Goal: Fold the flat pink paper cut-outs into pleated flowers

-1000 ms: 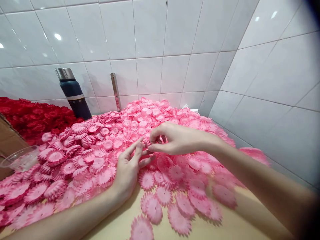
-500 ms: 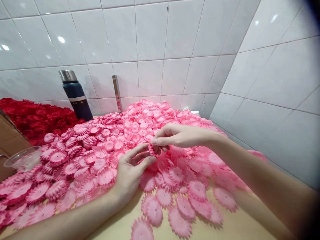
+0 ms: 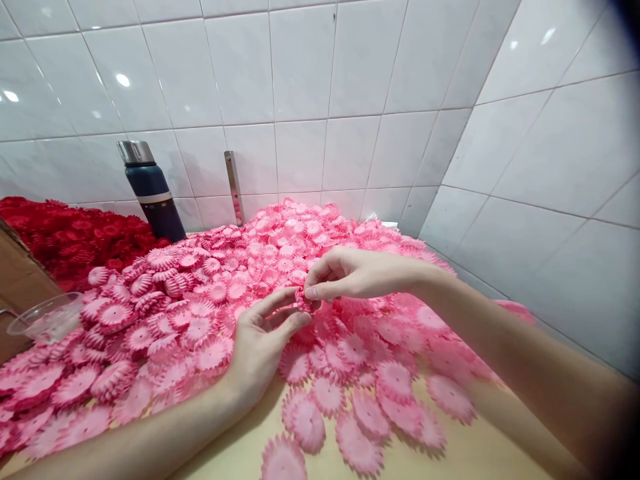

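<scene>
A small pink piece (image 3: pixel 301 299) is held up between the two hands, near the middle of the scene and in front of the heap of pink discs (image 3: pixel 285 250). It lies to the right of the left hand (image 3: pixel 257 343) and to the left of the right hand (image 3: pixel 350 275). Its long axis appears to run roughly upright, so that its edge rather than its face is shown. Neither hand is clearly the nearer, since its two sides are met by their fingertips.

By the left hand the piece appears to be pinched between forefinger, above, and thumb, below. By the right hand its right edge appears to be pinched between thumb and fingers; the contact behind the thumb is hidden. The hands themselves are kept just apart, joined only through the piece.

The piece is seen as a deep pink, ridged, curled form, darker than the pale flat discs (image 3: pixel 359 440) on the near part of the table (image 3: pixel 230 460), by which toothed edges and small dark centres are shown. On the far left, a dark blue bottle (image 3: pixel 155 193) is set between a red heap (image 3: pixel 90 233) and the tiled wall (image 3: pixel 300 73).
</scene>
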{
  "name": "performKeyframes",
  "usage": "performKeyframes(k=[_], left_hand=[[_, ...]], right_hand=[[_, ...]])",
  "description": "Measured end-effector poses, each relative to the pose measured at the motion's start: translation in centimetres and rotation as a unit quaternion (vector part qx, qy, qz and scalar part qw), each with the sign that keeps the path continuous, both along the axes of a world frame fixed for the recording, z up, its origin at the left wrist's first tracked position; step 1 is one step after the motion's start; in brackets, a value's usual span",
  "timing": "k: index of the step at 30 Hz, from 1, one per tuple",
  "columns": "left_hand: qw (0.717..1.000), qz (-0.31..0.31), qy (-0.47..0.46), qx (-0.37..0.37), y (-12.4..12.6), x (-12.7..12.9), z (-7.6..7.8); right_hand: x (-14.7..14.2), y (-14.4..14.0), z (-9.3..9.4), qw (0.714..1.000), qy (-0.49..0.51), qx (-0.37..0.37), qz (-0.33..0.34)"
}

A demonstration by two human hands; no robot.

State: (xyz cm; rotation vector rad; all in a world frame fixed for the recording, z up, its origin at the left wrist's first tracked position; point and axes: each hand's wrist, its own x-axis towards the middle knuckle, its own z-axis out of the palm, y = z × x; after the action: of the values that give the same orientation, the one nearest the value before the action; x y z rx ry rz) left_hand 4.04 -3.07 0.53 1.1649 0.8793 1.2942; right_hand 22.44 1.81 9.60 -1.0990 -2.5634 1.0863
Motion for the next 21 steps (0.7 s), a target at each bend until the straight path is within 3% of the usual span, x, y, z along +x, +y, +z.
performKeyframes(k=[17,21], left_hand=[[1.0,0.006,-0.007,0.024,-0.07,0.14,-0.26],[0.999,-0.012,0.009,0.028,-0.2,0.27,-0.12]], right_hand=[[-0.37,0.45,-0.56,0.998,0.013,0.038,-0.046],[-0.49,0.38,-0.57,0.999,0.017,0.024,-0.03]])
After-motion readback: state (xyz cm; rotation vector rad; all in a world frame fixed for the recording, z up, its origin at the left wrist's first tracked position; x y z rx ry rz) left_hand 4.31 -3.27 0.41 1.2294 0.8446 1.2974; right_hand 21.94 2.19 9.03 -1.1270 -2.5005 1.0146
